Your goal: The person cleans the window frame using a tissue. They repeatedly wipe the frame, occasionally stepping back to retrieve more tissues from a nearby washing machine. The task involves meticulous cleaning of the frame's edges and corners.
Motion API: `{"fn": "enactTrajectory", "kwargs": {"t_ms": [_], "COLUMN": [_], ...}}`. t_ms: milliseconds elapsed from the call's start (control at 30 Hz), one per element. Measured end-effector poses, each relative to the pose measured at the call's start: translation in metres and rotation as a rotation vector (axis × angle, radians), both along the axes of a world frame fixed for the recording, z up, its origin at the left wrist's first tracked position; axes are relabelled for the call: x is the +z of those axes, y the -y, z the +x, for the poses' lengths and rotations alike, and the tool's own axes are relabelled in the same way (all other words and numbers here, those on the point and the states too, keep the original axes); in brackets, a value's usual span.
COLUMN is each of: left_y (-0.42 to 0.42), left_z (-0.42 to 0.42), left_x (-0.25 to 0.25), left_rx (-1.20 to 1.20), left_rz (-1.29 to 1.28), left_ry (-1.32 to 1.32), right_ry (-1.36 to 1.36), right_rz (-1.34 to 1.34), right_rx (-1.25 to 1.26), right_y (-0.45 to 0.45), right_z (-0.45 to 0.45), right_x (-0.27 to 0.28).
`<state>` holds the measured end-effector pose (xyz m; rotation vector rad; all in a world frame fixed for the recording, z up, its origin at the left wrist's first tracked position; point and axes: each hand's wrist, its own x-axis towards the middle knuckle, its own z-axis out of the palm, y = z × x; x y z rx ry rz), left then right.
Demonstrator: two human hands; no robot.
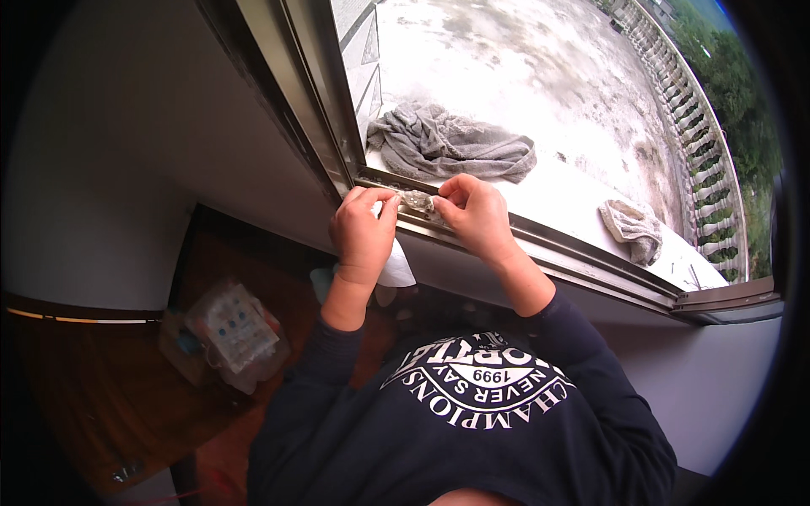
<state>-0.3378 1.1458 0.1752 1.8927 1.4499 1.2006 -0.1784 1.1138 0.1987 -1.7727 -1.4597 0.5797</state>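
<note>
Between both hands, over the metal window track (538, 243), is a crumpled, dirt-stained piece of wipe or tissue (417, 200). My left hand (365, 224) pinches its left end between thumb and fingertips. At the other end, my right hand (478, 215) grips it with thumb and curled index finger. A clean white sheet (397, 265) hangs below my left hand; whether it joins the stained piece is hidden. Dark grime shows in the track corner beside my left fingers.
Outside on the white ledge lie a bunched grey towel (452, 145) and a smaller grey-white cloth (633, 231). A balustrade (702, 139) edges the terrace. Inside, a plastic-wrapped package (237, 329) sits at lower left, near a brown wooden surface (95, 379).
</note>
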Motion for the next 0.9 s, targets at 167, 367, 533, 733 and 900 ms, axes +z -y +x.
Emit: {"fn": "enactTrajectory", "kwargs": {"t_ms": [167,367,533,733,900], "left_y": [0.002,0.005,0.012,0.015,0.006], "left_z": [0.002,-0.005,-0.013,-0.008,-0.003], "left_x": [0.007,0.016,0.015,0.016,0.026], "left_rx": [0.067,-0.06,-0.07,-0.169,-0.236], "left_rz": [-0.069,0.032,0.157,0.102,0.079], "left_ry": [-0.231,-0.288,-0.283,-0.432,-0.521], "right_ry": [0.335,0.487,0.548,0.576,0.553], "right_rz": [0.061,0.042,0.107,0.179,0.272], "right_rx": [0.078,0.205,0.271,0.236,0.281], "right_y": [0.0,-0.006,-0.006,-0.002,-0.002], "right_z": [-0.01,-0.004,-0.003,-0.001,0.008], "right_x": [-0.007,-0.009,-0.014,-0.014,-0.015]}}
